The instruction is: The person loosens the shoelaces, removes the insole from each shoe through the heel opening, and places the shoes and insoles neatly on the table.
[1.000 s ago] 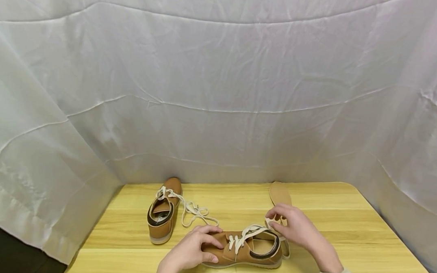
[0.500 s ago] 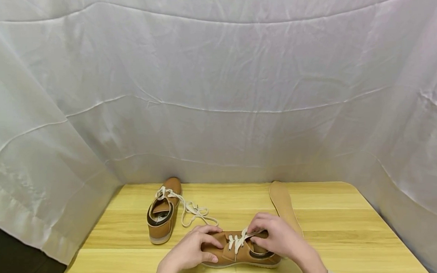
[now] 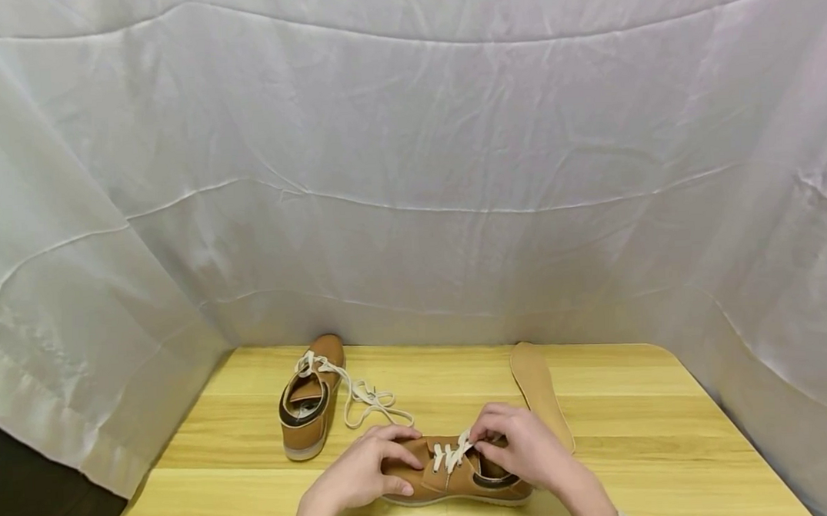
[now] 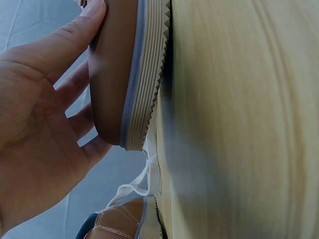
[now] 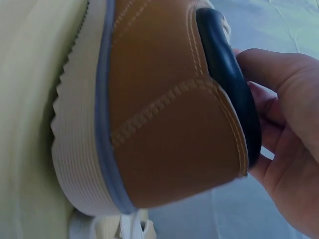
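Observation:
A brown lace-up shoe (image 3: 433,484) lies along the table's front, toe to the left, its ribbed sole (image 4: 144,74) facing down. My left hand (image 3: 357,472) grips the toe, thumb on the near side and fingers over the top. My right hand (image 3: 522,442) is over the shoe's opening, thumb and fingertips pinching the off-white shoelace (image 3: 453,455) by the top eyelets. In the right wrist view, this hand is beyond the dark padded collar (image 5: 229,84), its fingertips partly hidden by it.
A second brown shoe (image 3: 313,428) stands at the left, toe toward the curtain, its long loose lace (image 3: 374,402) trailing right across the table. A tan insole (image 3: 535,380) lies at the back right. Grey curtains (image 3: 409,166) hang behind and beside the wooden table (image 3: 657,432).
My right hand has moved left from beyond the heel to the laces above the opening, uncovering more of the insole. My left hand has stayed on the toe.

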Demonstrator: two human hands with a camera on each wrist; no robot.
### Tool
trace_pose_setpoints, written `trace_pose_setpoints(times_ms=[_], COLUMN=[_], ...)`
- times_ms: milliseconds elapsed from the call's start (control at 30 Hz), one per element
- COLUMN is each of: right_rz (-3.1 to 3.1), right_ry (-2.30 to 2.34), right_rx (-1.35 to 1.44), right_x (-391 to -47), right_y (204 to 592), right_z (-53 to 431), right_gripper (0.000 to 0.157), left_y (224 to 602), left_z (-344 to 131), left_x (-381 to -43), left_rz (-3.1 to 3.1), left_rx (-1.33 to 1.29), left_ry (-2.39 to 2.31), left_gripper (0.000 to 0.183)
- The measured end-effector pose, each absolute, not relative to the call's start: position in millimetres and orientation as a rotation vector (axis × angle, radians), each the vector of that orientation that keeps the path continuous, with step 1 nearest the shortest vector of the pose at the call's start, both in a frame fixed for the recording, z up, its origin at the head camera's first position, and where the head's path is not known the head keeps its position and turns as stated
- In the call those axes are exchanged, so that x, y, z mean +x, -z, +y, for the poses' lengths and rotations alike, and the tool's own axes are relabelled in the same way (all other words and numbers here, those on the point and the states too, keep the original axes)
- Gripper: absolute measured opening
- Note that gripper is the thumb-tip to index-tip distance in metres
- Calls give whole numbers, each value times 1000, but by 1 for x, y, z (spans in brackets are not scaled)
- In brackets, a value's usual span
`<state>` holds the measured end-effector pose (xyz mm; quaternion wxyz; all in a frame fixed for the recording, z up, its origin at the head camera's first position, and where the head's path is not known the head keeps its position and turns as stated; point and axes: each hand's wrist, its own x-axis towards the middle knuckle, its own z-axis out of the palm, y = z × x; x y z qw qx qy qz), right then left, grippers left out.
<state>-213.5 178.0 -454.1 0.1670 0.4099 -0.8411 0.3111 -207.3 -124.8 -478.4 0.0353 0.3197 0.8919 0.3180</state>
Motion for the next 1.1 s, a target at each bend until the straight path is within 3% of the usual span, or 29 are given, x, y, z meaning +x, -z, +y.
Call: trace_pose_setpoints(times_ms=[633, 1100], right_rz=[-2291, -2441], right_ry=[-826, -1004], right_rx=[922, 811], right_x=[-226, -279], right_y=[439, 426], right_z=[214, 212], right_gripper=[36, 17], left_y=[477, 477], left_z=[-125, -124], left_x=[-209, -209], left_rz=[2750, 2752], left_rx=[989, 977], left_ry=[-966, -958], left_gripper=[26, 27])
